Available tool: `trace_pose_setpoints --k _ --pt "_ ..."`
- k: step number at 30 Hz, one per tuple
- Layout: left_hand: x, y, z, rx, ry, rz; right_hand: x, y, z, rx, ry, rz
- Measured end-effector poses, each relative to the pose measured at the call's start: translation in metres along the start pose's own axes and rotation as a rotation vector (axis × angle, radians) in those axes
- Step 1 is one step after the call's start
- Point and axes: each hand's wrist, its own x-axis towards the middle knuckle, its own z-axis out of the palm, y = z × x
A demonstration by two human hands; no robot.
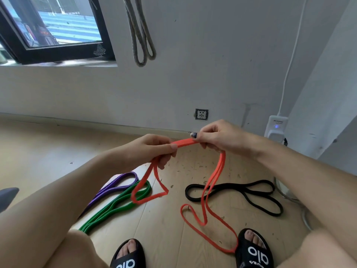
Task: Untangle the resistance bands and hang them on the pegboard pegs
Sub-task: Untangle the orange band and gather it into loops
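Two slippers sit at the bottom of the view, and a low loop of the orange band lies on the floor touching the right one. That trailing loop is the first thing to mind: lifted carelessly, it could catch on the foot, so it is best raised clear before any pulling.

Further out, the orange band hangs in two bunches. One drops from the left hand and crosses over the end of the green band; the other falls from the right hand and passes in front of the black band. The purple band lies just beside the green one. None of these three looks knotted into the orange, so I judge a straight lift should free it.

Both hands pinch the orange band, fingers curled round it, with a short flat stretch held taut between them. To do this well, I would keep one pinch fixed and let the other feed the band through, following a single edge round until the twists drop out, rather than stretching it.

On the wall beyond, a grey band already hangs; its peg is out of view. Left of it is a window.
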Motion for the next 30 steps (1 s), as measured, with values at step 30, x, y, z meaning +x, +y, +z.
trace_pose_setpoints --k 30 --pt "0.001 -0.015 -0.005 0.036 0.010 -0.042 0.001 0.005 -0.005 0.052 -0.078 0.056"
